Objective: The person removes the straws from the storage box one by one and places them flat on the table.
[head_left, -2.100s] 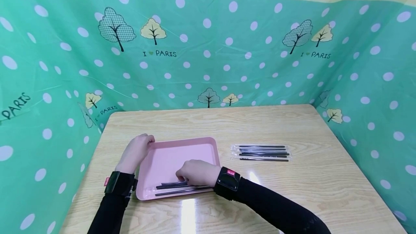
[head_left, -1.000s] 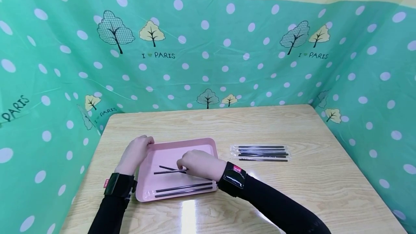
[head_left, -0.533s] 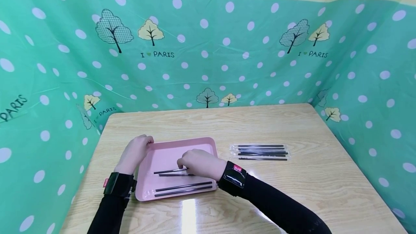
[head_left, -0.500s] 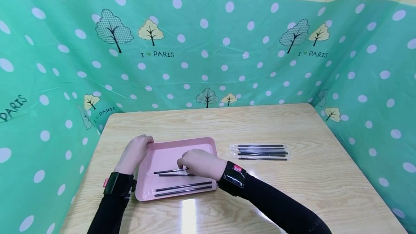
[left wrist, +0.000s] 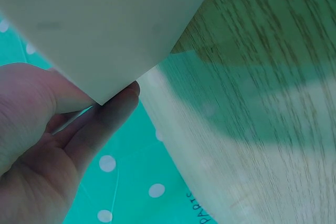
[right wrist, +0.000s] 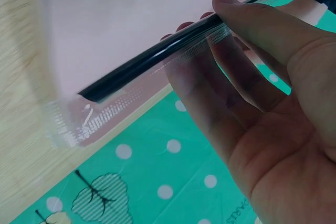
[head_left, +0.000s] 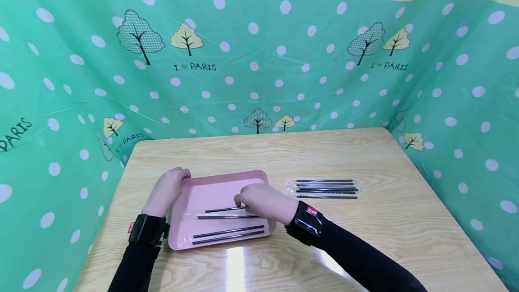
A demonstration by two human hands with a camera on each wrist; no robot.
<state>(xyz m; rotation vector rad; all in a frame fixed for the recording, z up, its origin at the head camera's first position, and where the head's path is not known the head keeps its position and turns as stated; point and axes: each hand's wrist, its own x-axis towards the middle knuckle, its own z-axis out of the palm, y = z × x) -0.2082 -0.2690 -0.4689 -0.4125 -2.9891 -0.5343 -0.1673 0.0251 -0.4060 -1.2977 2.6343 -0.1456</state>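
Note:
My left hand [head_left: 168,188] pinches the far left corner of a pink tray [head_left: 227,178]; the left wrist view shows thumb and fingers on either side of that corner. Over the tray, my right hand [head_left: 265,201] holds a black straw in a clear wrapper [right wrist: 152,59] between thumb and fingers. In the head view, this hand covers the right part of the straw. Just below it lies another wrapped straw [head_left: 227,216], its right end hidden by the hand. Two more wrapped straws [head_left: 228,231] lie side by side along the tray's near edge.
To the right of the tray, several wrapped black straws [head_left: 326,188] lie in a row on the wooden table [head_left: 324,152]. A green dotted curtain [head_left: 259,80] surrounds the table at the back and sides.
My right hand has gone from the straws near the tray's front edge to its middle, then slid right with one straw. A second straw stays behind, apart from the front two. The left hand keeps its place.

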